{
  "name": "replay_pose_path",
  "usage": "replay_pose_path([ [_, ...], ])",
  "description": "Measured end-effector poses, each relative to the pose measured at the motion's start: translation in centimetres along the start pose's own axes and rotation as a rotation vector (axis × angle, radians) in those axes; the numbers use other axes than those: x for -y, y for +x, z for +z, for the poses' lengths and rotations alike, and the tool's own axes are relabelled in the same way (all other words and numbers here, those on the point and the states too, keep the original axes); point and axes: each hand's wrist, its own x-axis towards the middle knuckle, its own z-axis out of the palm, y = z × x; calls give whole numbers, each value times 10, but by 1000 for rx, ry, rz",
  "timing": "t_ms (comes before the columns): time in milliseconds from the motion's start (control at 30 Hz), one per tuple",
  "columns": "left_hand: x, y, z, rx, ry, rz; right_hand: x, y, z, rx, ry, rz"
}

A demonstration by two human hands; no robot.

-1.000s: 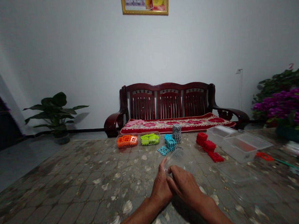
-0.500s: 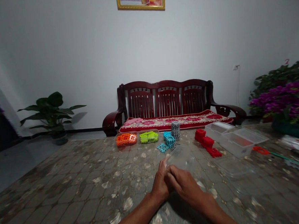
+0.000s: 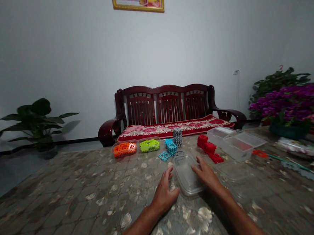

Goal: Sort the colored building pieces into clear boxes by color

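A clear plastic container [image 3: 187, 174] lies on the table in front of me, between my two hands. My left hand [image 3: 164, 192] is beside its left edge, thumb and fingers apart, holding nothing. My right hand [image 3: 207, 174] is at the container's right edge with fingers spread; the fingertips overlap the rim, and whether they press on it I cannot tell. Just beyond the container are blue lattice-like plastic pieces [image 3: 171, 147], partly stacked, and a tall stack of grey pieces [image 3: 177, 137]. Red pieces [image 3: 209, 148] are grouped farther right.
Orange pieces [image 3: 125, 149] and lime green pieces [image 3: 149, 145] fill two clear boxes at the table's far edge. Larger translucent boxes [image 3: 237, 149] stand at right, with a clear lid [image 3: 236, 171] nearer me. Purple flowers [image 3: 291, 102] and a wooden bench [image 3: 168, 102] are beyond.
My hands were together over the clear plastic container; now they are apart, one on each side, with fingers opened. The container now lies flat in plain sight. The view has turned slightly right.
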Motion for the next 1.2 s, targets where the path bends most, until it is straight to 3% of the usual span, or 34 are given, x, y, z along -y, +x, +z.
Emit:
replay_pose_path([
  [100, 3, 4, -1, -33, -69, -46, -5, 0, 3, 135, 170, 42],
  [167, 2, 7, -4, -110, -135, -103, 0, 0, 1, 206, 331, 48],
  [233, -1, 11, -8, -107, -240, -114, 9, -2, -4, 281, 492, 42],
  [400, -18, 14, -22, 192, -501, -32, 32, -8, -18, 465, 721, 26],
  [500, -25, 13, -28, 284, -562, -44, 38, -10, -22, 547, 792, 35],
  [667, -27, 16, -35, 394, -514, -37, 39, -8, -21, 634, 803, -77],
  [833, -32, 14, -31, 372, -267, 19, 44, -6, -20, 571, 670, -198],
  [1033, -39, 3, -12, 119, -89, 56, 57, -6, -13, 274, 433, -343],
  [1200, -40, -2, -1, -82, 176, 160, 95, -28, -19, 51, 185, -393],
])
